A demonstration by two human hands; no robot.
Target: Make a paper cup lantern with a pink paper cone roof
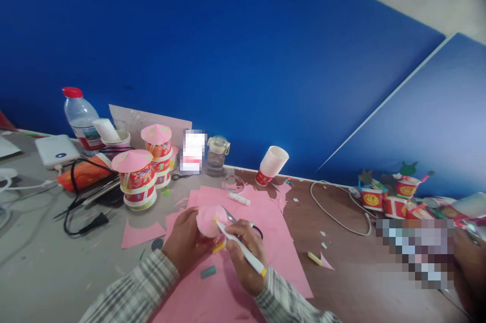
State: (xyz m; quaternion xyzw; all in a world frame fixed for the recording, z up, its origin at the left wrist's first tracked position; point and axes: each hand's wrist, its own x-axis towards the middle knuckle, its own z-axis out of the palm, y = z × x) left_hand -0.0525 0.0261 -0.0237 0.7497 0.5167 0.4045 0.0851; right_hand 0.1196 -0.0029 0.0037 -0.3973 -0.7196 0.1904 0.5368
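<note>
My left hand [190, 239] is closed around a small cup topped with a pink paper cone [208, 219]. A white marker with a yellow tip and end [248, 258] is pinched in my right hand [246, 247], its tip touching the pink cone. By my fingers shows a yellow marker cap [219, 247]; whether a finger holds it I cannot tell. Scissors [231, 216] show partly behind my right hand. Beneath both hands lie sheets of pink paper [281, 262]. A grey-green cylindrical piece [208, 272] rests on the paper.
Two stacked-cup towers with pink cone tops [132, 161] stand at left, near a power cable [98, 221] and a plastic bottle [81, 120]. Further back are a water bottle [216, 158], nested paper cups [273, 163] and a glue stick [239, 199]. Another person's hand [471, 257] is at right.
</note>
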